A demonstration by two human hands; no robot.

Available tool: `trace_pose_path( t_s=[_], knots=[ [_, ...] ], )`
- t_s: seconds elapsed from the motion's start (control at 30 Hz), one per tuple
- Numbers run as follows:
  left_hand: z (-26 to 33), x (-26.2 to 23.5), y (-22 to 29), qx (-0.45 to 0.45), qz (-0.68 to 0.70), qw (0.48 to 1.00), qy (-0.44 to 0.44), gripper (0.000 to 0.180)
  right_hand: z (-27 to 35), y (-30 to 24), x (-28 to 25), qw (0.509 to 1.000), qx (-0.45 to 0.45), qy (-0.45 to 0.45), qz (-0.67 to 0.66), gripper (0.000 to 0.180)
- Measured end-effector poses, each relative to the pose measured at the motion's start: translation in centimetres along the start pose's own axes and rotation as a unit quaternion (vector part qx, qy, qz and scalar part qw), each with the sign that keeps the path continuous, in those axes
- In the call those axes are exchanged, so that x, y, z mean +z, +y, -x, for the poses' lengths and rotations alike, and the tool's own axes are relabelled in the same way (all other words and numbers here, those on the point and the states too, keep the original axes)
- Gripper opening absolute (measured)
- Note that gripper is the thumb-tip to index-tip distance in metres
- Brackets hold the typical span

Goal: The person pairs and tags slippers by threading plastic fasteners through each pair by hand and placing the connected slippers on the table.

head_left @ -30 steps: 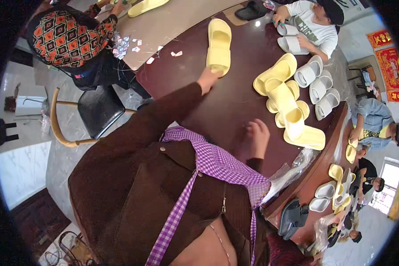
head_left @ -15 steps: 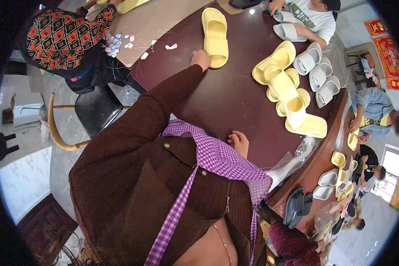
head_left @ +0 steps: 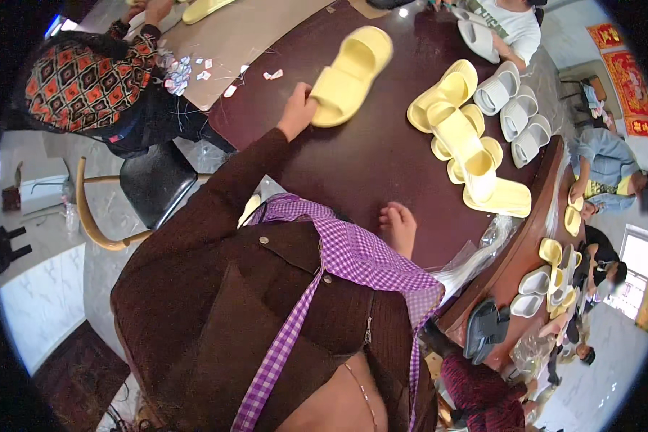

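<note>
My left hand [head_left: 297,113] grips a pale yellow slide slipper [head_left: 343,84] at its toe end, with the heel pointing away and to the right. The slipper is tilted over the dark red-brown table [head_left: 266,93], and its outline is slightly blurred. Close to my apron at the near table edge, my right hand [head_left: 398,222] rests with its fingers curled in; nothing shows in it. Right of the held slipper, several yellow slippers [head_left: 459,131] lie crossed and stacked. Another yellow slipper [head_left: 510,198] lies at the near end of that stack.
Several grey slippers [head_left: 517,111] line the table's right side. Clear plastic wrap [head_left: 475,261] lies along the right edge. Small paper tags [head_left: 273,75] are scattered at the far left. Across the table, a co-worker's hand holds a grey slipper [head_left: 477,39]. A black chair [head_left: 158,178] stands left.
The held yellow slipper has swung from nearly straight to slanting, its toe end moving left with my left hand. My right hand has shifted slightly right. The co-worker's grey slipper has turned.
</note>
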State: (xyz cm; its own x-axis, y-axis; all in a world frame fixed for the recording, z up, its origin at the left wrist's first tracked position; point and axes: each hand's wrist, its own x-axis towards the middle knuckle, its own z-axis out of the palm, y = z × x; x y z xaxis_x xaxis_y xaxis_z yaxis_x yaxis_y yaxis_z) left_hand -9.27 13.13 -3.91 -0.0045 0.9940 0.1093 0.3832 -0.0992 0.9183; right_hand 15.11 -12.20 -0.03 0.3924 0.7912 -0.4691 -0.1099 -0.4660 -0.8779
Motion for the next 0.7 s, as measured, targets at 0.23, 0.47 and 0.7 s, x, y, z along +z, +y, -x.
trace_pose_path(
  t_s=[0.23, 0.47, 0.7],
  knots=[
    [5.9, -2.4, 5.1, 0.081, 0.007, 0.958, -0.274, 0.024, -3.8, -5.1, -2.6, 0.937, -0.068, 0.025, -0.343, 0.043],
    [5.8, -1.4, 5.8, 0.136, 0.018, 0.949, -0.283, 0.030, -5.4, -1.3, -4.9, 0.940, -0.075, 0.071, -0.325, 0.038],
    [6.6, -0.4, 5.9, -0.086, 0.065, 0.942, -0.319, 0.037, -4.4, 3.6, -5.7, 0.905, -0.023, 0.099, -0.412, 0.035]
  ],
)
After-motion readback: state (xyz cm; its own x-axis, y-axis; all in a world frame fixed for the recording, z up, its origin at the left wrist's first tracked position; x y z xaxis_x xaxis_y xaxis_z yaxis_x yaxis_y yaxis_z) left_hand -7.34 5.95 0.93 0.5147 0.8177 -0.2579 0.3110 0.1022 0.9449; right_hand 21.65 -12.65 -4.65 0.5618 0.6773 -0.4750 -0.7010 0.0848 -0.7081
